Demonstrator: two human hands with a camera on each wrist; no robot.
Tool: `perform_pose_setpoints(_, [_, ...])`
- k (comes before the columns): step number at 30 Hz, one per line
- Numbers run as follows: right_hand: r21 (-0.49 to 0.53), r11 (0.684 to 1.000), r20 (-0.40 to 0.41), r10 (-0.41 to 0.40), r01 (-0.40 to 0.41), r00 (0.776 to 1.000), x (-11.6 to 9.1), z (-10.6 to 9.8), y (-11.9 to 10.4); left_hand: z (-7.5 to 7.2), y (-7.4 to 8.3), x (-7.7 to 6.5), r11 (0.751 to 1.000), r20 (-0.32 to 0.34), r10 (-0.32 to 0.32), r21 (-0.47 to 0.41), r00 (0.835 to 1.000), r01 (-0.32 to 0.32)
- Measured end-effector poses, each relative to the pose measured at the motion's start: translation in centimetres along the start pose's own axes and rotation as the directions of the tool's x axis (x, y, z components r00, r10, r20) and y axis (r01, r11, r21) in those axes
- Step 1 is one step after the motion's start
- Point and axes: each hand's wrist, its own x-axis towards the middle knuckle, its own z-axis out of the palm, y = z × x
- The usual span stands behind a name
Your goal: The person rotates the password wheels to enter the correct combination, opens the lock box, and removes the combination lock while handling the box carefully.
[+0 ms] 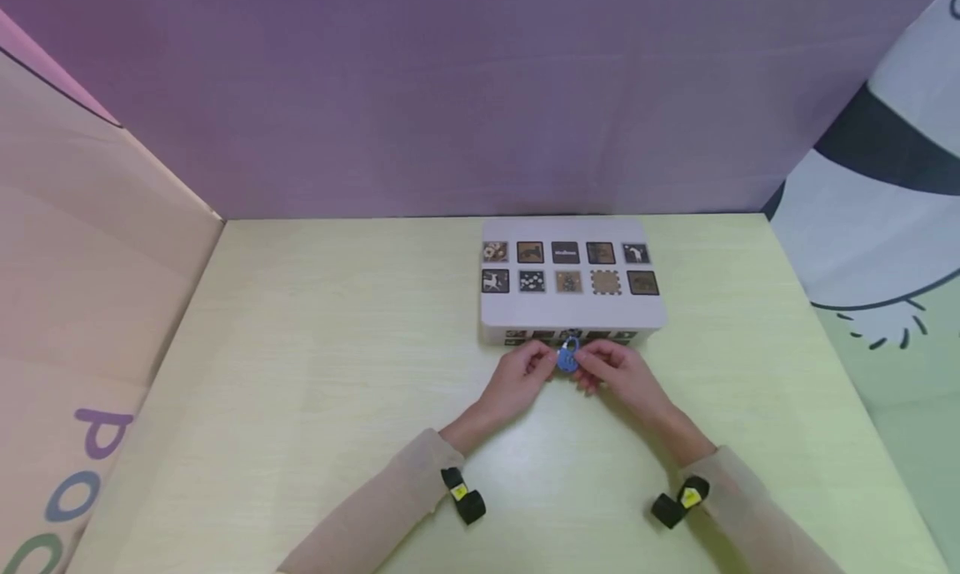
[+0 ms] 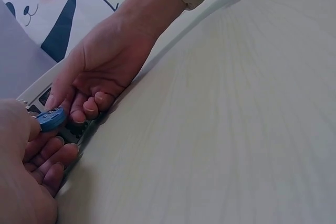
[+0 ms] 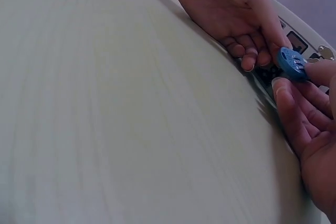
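A small blue combination padlock (image 1: 567,360) is held between my two hands, close against the front of a white box (image 1: 573,311) printed with small square pictures. My left hand (image 1: 516,382) pinches the padlock's left side between thumb and fingertips. From the other side my right hand (image 1: 633,384) grips it with thumb and index finger, the other fingers curled beneath. The number dials show on the padlock's face (image 3: 293,63) in the right wrist view. Its shackle points up toward a metal clasp (image 3: 326,52) on the box; whether it is hooked through I cannot tell.
The box stands at the back of a pale wooden table (image 1: 315,349), near a purple curtain (image 1: 420,99). Printed panels rise at both sides, one with lettering (image 1: 72,496) at the left. Black straps with small cameras (image 1: 467,497) sit on both wrists.
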Motion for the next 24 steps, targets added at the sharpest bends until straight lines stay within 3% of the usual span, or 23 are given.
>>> perform_pose_setpoints(9, [0.016, 1.0, -0.102, 0.005, -0.004, 0.995, -0.2, 0.7, -0.4, 0.1, 0.0, -0.1, 1.0, -0.007, -0.009, -0.001, 1.0, 0.009])
perform_pose_setpoints(17, [0.048, 0.999, -0.12, 0.012, -0.006, 0.993, 0.0, 1.1, -0.5, 0.5, -0.2, 0.0, 0.999, -0.128, 0.0, -0.044, 0.992, -0.006])
perform_pose_setpoints(24, [0.057, 0.998, -0.118, 0.022, -0.016, 0.993, 0.0, 1.2, -0.5, 0.7, -0.1, 0.2, 0.996, -0.177, -0.016, -0.094, 0.984, -0.001])
